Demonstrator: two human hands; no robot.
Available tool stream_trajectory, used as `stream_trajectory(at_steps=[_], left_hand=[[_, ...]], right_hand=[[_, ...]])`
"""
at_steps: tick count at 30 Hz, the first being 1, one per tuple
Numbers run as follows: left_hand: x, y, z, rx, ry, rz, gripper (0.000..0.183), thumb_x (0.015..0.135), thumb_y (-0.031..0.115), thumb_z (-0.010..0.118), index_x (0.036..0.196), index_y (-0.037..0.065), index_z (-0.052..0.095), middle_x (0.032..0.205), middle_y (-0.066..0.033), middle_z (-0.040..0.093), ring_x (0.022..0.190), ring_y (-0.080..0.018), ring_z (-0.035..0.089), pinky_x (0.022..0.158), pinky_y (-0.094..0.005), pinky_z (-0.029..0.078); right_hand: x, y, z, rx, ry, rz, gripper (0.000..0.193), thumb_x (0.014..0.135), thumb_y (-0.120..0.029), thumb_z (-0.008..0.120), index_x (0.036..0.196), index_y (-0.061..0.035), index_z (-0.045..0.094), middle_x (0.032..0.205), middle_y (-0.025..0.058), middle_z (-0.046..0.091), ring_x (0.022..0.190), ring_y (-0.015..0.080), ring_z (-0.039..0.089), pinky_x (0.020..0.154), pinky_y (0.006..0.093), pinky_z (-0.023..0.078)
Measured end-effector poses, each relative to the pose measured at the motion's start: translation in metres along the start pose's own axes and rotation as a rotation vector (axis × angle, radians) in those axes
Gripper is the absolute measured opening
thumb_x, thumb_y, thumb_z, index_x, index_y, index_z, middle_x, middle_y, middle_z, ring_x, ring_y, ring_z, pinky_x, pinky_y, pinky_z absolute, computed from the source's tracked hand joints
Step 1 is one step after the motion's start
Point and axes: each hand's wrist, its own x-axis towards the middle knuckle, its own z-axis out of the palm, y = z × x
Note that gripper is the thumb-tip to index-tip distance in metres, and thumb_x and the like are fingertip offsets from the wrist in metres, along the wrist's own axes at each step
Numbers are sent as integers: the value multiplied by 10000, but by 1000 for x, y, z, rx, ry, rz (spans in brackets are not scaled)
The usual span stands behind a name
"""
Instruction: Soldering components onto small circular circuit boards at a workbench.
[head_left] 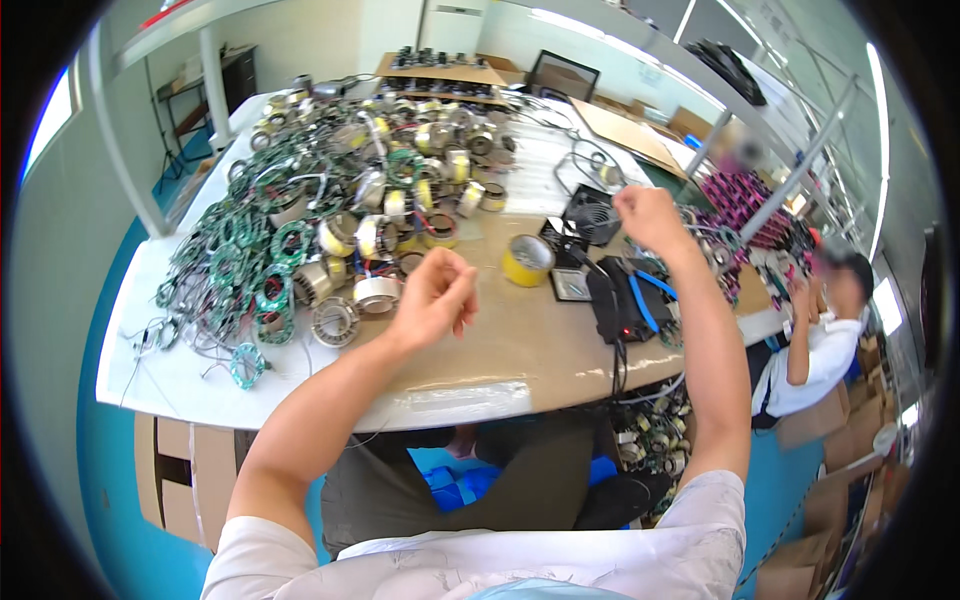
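Head view: nearest us, our left hand (437,297) is loosely curled beside the motor stators (377,293); we cannot tell whether it grips anything. Blue-handled pliers (642,303) lie on a black box (607,305). Farther, our right hand (648,215) bunches its fingers near a black grille (592,212), contents unclear.

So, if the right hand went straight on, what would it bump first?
The right hand would probably meet the black fan first, though it might pass above; depth is unclear.
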Motion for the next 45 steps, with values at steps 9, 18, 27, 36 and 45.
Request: stream_trajectory(at_steps=[9, 18, 27, 36, 45], left_hand=[[-12, -1, -4, 245, -19, 95, 184, 1052, 116, 494, 1233, 92, 471, 643, -32, 599, 567, -88, 521, 529, -273, 406], [-11, -7, -9, 297, -35, 261, 242, 979, -13, 447, 1122, 63, 627, 680, -52, 622, 643, -150, 613, 634, -323, 504], [-4, -4, -9, 289, -6, 266, 291, 963, -31, 431, 1081, 52, 684, 718, -22, 627, 645, -77, 533, 595, -260, 455], [-10, -13, -16, 286, 88, 189, 277, 890, -44, 438, 974, 3, 697, 698, -70, 637, 655, -126, 620, 633, -283, 509], [-23, 11, -17, 642, 102, 874, 313, 823, -87, 429, 952, -3, 701, 678, -77, 601, 567, -165, 578, 523, -293, 449]], right_hand=[[93, -119, 137, 319, -414, 229, 390, 900, -344, 666, 843, 36, 732, 746, 137, 735, 552, 218, 703, 528, 334, 591], [130, -157, 160, 151, -380, 249, 457, 736, -441, 748, 709, 14, 717, 751, 150, 740, 666, 256, 724, 732, 360, 590], [140, -116, 99, 206, 164, 122, 561, 755, -445, 797, 1146, -50, 721, 1012, 197, 740, 937, 328, 714, 842, 407, 543], [23, -137, 110, 1206, 342, 201, 484, 937, -249, 716, 1331, 0, 586, 968, 86, 702, 732, 121, 618, 561, 266, 517], [-53, -136, 124, 1114, -322, -31, 318, 1019, -203, 553, 1297, -100, 669, 924, 38, 746, 568, 62, 552, 527, 226, 468]])
